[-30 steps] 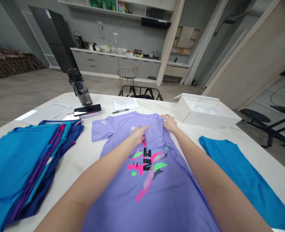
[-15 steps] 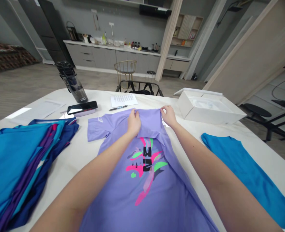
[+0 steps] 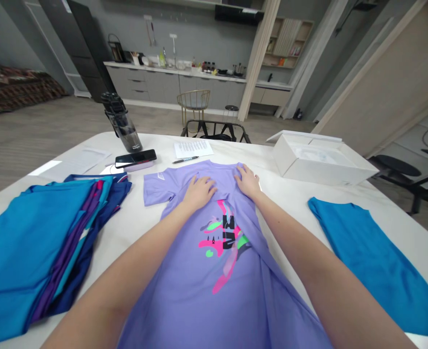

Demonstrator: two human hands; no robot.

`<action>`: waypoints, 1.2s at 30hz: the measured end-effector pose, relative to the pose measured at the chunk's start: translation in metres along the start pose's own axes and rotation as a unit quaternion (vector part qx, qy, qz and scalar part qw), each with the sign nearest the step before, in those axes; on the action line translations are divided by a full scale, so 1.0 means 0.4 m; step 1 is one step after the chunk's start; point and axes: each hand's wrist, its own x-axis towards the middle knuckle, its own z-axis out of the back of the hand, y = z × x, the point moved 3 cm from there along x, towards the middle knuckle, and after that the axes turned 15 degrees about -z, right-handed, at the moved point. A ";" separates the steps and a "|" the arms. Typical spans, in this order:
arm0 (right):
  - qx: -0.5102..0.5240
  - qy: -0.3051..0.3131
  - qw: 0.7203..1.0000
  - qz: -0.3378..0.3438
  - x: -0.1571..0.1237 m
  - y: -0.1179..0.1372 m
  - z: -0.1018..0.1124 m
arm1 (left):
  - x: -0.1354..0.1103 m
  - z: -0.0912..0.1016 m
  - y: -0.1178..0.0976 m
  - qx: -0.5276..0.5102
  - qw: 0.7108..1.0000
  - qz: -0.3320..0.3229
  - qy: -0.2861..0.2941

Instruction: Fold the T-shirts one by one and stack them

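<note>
Now, a person's bare left hand (image 3: pixel 199 192) and right hand (image 3: pixel 247 182) lie palms down on a lavender short-sleeved T-shirt (image 3: pixel 184 300), spread out on a white table (image 3: pixel 135 213) with its neckline at twelve o'clock from the wearer's view. Both hands are open, with the fingers spread and no fold visibly gripped. The left hand rests just below the collar, while the right, its fingers slightly curved, sits at the shoulder edge. A pink, green and black graphic print (image 3: pixel 221 237) runs down the shirt's front, and a long diagonal crease (image 3: pixel 268 252) crosses its side. At nine o'clock sits a stack of folded blue and purple garments (image 3: pixel 28 232), with a teal shirt (image 3: pixel 366 257) lying at three o'clock. An open white cardboard box (image 3: pixel 319 162) stands at two o'clock. A smartphone (image 3: pixel 135 158), a dark water bottle (image 3: pixel 122 123), a printed sheet (image 3: pixel 193 148) and a pen (image 3: pixel 185 160) lie between eleven and twelve o'clock.
</note>
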 end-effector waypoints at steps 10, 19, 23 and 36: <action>-0.002 0.049 0.998 0.043 -0.296 -0.100 0.087 | -0.117 0.020 -0.127 0.033 0.994 0.009 0.106; 0.025 0.097 0.994 0.048 -0.558 -0.161 0.176 | -0.205 0.018 -0.341 -0.035 0.988 -0.092 0.118; 0.031 0.101 0.993 0.052 -0.645 -0.176 0.186 | -0.229 0.015 -0.432 -0.020 0.985 -0.129 0.112; -0.002 0.044 0.999 0.019 -0.872 -0.221 0.223 | -0.338 -0.059 -0.589 0.008 0.987 -0.125 0.097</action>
